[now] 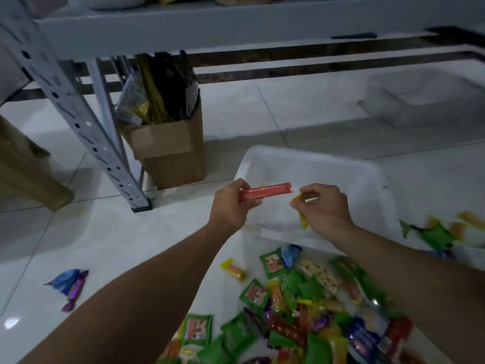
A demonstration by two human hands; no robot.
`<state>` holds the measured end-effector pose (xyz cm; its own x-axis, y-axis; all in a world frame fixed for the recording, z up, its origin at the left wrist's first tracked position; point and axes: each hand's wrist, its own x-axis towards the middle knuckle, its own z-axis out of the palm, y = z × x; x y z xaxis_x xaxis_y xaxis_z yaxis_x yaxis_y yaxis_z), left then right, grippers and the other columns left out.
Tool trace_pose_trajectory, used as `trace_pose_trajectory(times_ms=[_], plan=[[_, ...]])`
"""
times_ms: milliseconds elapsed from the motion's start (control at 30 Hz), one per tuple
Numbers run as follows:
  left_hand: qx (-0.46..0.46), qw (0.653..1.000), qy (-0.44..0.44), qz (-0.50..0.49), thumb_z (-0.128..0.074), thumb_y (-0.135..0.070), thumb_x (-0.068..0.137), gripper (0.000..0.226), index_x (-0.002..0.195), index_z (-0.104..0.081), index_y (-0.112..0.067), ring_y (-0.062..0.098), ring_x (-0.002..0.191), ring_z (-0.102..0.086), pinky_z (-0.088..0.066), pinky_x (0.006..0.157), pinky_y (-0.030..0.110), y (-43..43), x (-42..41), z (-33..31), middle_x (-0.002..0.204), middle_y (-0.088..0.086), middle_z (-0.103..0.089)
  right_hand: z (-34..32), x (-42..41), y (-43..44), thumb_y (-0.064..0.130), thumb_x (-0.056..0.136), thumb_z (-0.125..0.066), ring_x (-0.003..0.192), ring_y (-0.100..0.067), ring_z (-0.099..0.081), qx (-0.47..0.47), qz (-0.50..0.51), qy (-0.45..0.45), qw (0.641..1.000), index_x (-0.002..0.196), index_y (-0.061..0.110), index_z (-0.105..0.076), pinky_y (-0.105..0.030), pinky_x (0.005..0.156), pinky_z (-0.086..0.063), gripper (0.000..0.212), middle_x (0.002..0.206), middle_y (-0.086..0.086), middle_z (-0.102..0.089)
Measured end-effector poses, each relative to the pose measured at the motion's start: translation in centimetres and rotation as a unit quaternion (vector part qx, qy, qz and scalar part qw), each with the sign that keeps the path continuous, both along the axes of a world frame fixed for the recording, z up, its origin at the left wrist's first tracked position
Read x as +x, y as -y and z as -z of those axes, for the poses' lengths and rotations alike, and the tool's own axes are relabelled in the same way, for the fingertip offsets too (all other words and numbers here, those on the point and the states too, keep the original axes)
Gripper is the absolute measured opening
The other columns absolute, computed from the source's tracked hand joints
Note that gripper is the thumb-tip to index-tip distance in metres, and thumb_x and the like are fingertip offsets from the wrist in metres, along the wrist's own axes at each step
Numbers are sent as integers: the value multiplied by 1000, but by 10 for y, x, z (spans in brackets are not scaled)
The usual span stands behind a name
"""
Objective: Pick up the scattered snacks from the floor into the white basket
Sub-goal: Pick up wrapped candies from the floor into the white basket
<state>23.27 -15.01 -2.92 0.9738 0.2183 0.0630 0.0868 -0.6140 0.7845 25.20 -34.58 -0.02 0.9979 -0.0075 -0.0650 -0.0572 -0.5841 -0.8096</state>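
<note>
**Both hands loaded over the basket, bulk of snacks still on the floor**

- Far left on the floor: a blue wrapper (64, 281) and a purple twist candy (76, 291), touching each other, well apart from the rest. Easy to miss.
- Shelf upright (78, 122) and a cardboard box (170, 153) stand behind them. Not part of the job.
- Left hand (231, 203): fingers curled round the left end of a red stick snack (265, 191), which juts right, level, over the near-left corner of the white basket (328, 169).
- Right hand (324, 206): pinching a small yellow wrapped snack (301, 214) at fingertip level, also above the basket. The wrapper hangs down from the pinch.
- The basket sits on the floor just beyond the hands. The inside looks nearly bare, apart from a yellow speck at the left wall.
- One yellow-capped sausage snack (235, 270) lies alone on the floor under the left forearm.
- Main pile (301, 311) is near, centre-right: green sachets, red sticks, purple and blue wrappers, overlapping. A smaller cluster (441, 235) lies at the basket's right side, blurred.

Handling, my read: all light, foil or film wrapped, likely slippery. Sticks look stiff enough to hold by one end. Sachets are flat and soft, so pinch an edge or scoop several. Nothing seems fragile, so dropping them in from this height should be fine.
</note>
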Motion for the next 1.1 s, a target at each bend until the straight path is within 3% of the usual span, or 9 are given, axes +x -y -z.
trace_pose_trajectory(times_ms=[167, 367, 467, 600, 767, 967, 1100], plan=[[60, 998, -21, 22, -73, -33, 81, 21, 91, -62, -19, 17, 81, -62, -51, 73, 29, 24, 25, 28, 86, -4, -67, 16, 20, 23, 21, 78, -78, 82, -12, -64, -24, 18, -7, 1000, 106, 16, -69, -8, 53, -41, 30, 98, 4, -66], [145, 986, -62, 61, -69, -41, 82, 42, 119, -60, -22, 20, 113, -49, -41, 94, 31, 24, 30, 46, 119, 2, -61, 36, 28, 23, 22, 79, -78, 95, -16, -63, -38, 0, -31, 999, 113, 12, -67, -19, 74, -47, 37, 107, -3, -66], [133, 989, -38, 57, -69, -38, 83, 47, 125, -57, -22, 18, 122, -45, -36, 101, 26, 17, 23, 45, 130, -1, -56, 41, 27, 15, 23, 81, -75, 98, -16, -62, -63, -19, -37, 997, 116, 13, -66, -19, 77, -47, 38, 111, -4, -66], [137, 990, -2, 44, -70, -39, 83, 55, 132, -52, -23, 16, 130, -39, -31, 106, 26, 2, 8, 35, 140, -4, -50, 41, 24, 5, 27, 87, -69, 110, -21, -61, -96, -40, -41, 994, 124, 13, -62, -32, 97, -48, 41, 125, -4, -62], [126, 992, 0, 8, -68, -47, 81, 64, 137, -48, -26, 20, 132, -41, -36, 109, 38, -30, -15, 18, 143, -3, -47, 32, 7, -12, 34, 89, -65, 120, -21, -54, -151, -83, -37, 984, 134, 18, -54, -38, 102, -45, 49, 137, -3, -55], [148, 988, -28, -36, -63, -54, 83, 70, 143, -39, -28, 18, 137, -36, -31, 109, 34, -91, -64, 2, 149, -3, -41, 6, -25, -62, 46, 87, -62, 130, -18, -45, -188, -181, -8, 965, 142, 25, -43, -34, 104, -40, 62, 145, 2, -45], [157, 984, -37, -82, -63, -54, 82, 69, 142, -41, -28, 20, 130, -44, -37, 105, 35, -137, -104, -11, 144, -2, -47, -4, -47, -110, 48, 88, -60, 128, -20, -46, -192, -250, 15, 949, 144, 25, -40, -36, 107, -38, 64, 148, 1, -41]])
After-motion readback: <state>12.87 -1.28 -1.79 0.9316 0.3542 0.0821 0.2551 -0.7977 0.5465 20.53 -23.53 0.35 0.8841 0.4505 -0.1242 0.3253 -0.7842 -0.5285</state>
